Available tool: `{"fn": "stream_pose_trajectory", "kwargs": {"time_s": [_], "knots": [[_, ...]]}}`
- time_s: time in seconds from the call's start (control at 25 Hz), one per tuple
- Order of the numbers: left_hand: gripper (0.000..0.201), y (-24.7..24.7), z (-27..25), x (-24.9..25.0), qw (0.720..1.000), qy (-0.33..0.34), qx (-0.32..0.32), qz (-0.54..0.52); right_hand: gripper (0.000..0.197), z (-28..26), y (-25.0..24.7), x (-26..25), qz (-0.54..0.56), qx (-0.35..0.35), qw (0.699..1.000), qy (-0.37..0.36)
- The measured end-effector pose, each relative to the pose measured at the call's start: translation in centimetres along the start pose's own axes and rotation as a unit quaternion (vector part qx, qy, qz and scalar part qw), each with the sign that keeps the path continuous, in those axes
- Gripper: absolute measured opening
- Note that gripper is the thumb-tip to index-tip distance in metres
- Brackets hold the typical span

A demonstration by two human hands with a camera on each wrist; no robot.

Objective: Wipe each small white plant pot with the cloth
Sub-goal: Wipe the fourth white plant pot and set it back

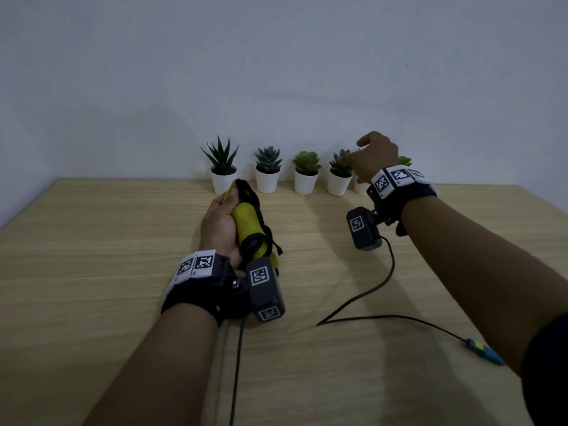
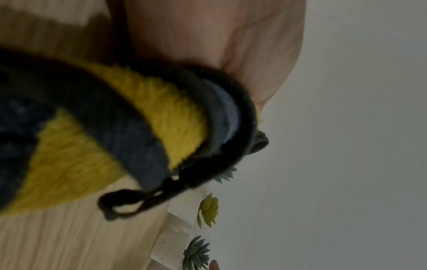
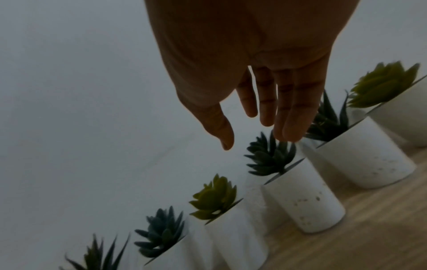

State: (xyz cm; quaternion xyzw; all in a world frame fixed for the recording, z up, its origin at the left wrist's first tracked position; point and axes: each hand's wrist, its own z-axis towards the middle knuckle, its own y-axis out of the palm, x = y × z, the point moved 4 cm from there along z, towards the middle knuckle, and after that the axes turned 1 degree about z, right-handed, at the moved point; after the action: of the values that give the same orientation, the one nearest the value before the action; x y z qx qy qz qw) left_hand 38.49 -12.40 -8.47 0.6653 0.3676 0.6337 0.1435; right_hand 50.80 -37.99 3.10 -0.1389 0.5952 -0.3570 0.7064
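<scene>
While left hand (image 1: 219, 224) squeezes rolled yellow cloth (image 1: 247, 222) above wooden table (image 1: 92, 256), right hand (image 1: 373, 156) reaches, holding nothing, over pots. Head view: small white pots (image 1: 267, 181) with plants stand in row by wall (image 1: 276, 56), far edge of table. Black cable (image 1: 368, 290) lies on table.

Left wrist view: cloth (image 2: 161, 117), yellow with dark trim, bunched against palm; black loop (image 2: 120, 202) hangs off it.

Right wrist view: fingers (image 3: 298, 109) straight, spread a little, thumb apart, above blue-green plant (image 3: 268, 157); can't tell if touching. Six pots show here.
</scene>
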Motion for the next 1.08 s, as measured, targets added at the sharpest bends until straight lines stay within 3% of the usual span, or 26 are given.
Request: {"fn": "stream_pose_trajectory", "kwargs": {"time_s": [0.12, 0.28, 0.36, 0.44, 0.56, 0.8, 0.96, 1.08], "knots": [[0.024, 0.3, -0.3, 0.2, 1.0, 0.002, 0.0, 0.012, 0.079, 0.6, 0.1, 0.8, -0.038, -0.03, 0.999, 0.014], [0.019, 0.5, -0.5, 0.4, 0.999, 0.008, 0.0, 0.033, 0.09, 1.3, 1.2, 0.8, -0.083, -0.077, 0.994, -0.012], [0.019, 0.6, -0.5, 0.4, 0.999, 0.009, -0.002, 0.043, 0.085, 1.5, 1.8, 0.8, -0.128, -0.094, 0.987, -0.03], [0.018, 0.6, -0.6, 0.4, 0.999, 0.011, -0.002, 0.051, 0.066, 1.6, 2.3, 0.8, -0.169, -0.096, 0.98, -0.048], [0.015, 0.8, -0.8, 0.5, 0.998, 0.012, -0.004, 0.055, 0.051, 1.6, 2.3, 0.9, -0.169, -0.079, 0.98, -0.063], [0.012, 0.8, -0.8, 0.5, 0.998, 0.011, -0.005, 0.058, 0.058, 1.6, 1.0, 1.3, -0.055, -0.053, 0.996, -0.035], [0.013, 1.2, -1.5, 1.0, 0.998, 0.016, -0.006, 0.055, 0.048, 0.3, -1.4, 1.1, 0.067, -0.003, 0.997, -0.048], [0.018, 2.5, -2.5, 2.1, 0.997, 0.046, -0.024, 0.065, 0.029, -1.7, -2.5, 0.4, 0.211, -0.026, 0.976, -0.056]]}}
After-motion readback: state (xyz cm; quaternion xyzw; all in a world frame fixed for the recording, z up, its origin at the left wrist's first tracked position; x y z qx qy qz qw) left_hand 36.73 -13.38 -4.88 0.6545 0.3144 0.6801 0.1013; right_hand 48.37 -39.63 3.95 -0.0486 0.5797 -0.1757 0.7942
